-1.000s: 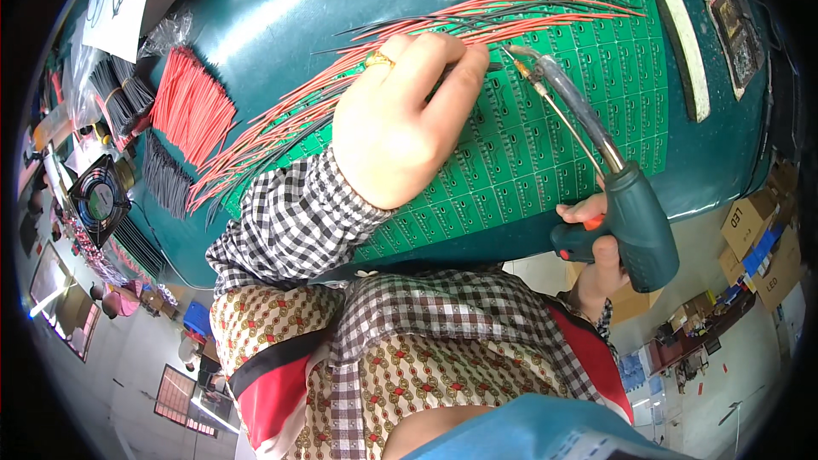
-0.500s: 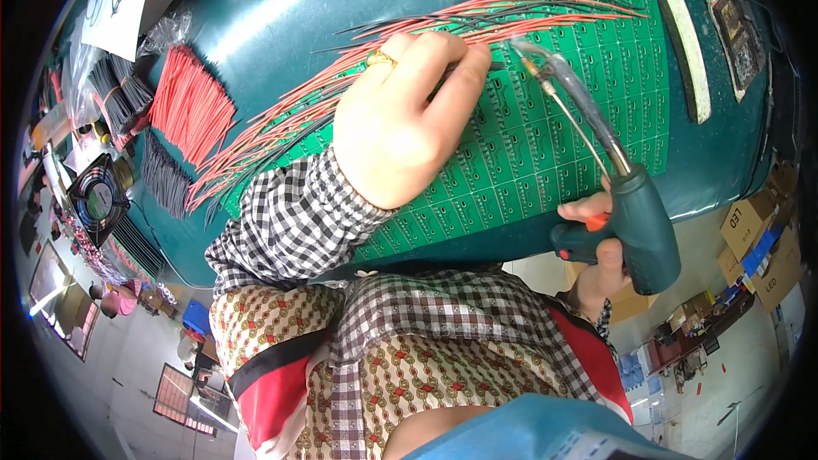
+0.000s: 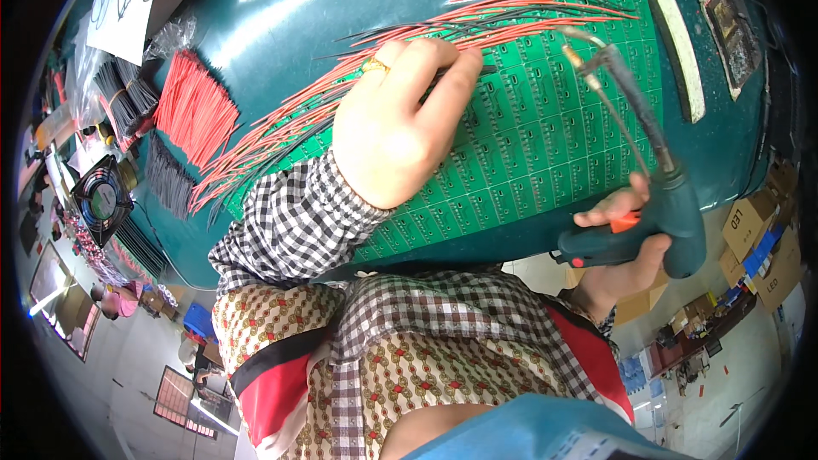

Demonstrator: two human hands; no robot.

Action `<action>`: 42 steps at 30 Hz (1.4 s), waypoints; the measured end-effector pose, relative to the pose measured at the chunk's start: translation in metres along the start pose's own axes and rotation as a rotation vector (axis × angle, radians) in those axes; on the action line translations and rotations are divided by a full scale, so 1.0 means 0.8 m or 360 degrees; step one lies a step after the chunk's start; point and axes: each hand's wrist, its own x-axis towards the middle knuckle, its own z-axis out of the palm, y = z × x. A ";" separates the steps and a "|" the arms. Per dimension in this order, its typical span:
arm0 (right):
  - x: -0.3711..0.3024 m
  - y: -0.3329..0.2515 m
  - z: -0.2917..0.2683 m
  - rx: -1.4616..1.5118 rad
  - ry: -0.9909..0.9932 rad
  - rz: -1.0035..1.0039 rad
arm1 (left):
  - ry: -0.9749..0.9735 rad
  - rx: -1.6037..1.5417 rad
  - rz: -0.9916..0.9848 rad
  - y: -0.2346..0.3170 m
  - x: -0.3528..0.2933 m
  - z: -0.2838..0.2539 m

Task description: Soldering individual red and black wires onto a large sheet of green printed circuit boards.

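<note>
A large panel of green circuit boards (image 3: 528, 153) lies on the table in front of me. Along its far side run red and black wires (image 3: 545, 28), laid side by side across the boards. My left hand (image 3: 396, 123) rests over wires and panel, its fingers pinched together on a black wire (image 3: 489, 70) whose end peeks out by the fingertips. The rest of that wire is under the hand. In my right hand (image 3: 626, 226) is a dark green soldering gun (image 3: 682, 221) with an orange trigger. Its bent tip and thin feed tube are above the panel's right part.
At left lie a bundle of red wires (image 3: 196, 106), black wire bundles (image 3: 126, 95) and a small black fan (image 3: 100, 198). A pale strip (image 3: 669, 30) borders the panel's right; beyond it sits a dark soldering-residue tray (image 3: 731, 30). Cardboard boxes (image 3: 758, 238) stand at far right.
My right hand has moved right with the soldering gun, taking its tip away from my left fingertips. The left hand has stayed nearly in place, fingers still pinched.
</note>
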 end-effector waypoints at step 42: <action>-0.003 -0.001 0.015 -0.0578 -0.0164 0.0030 | 0.0120 0.0121 0.0170 -0.006 0.001 0.012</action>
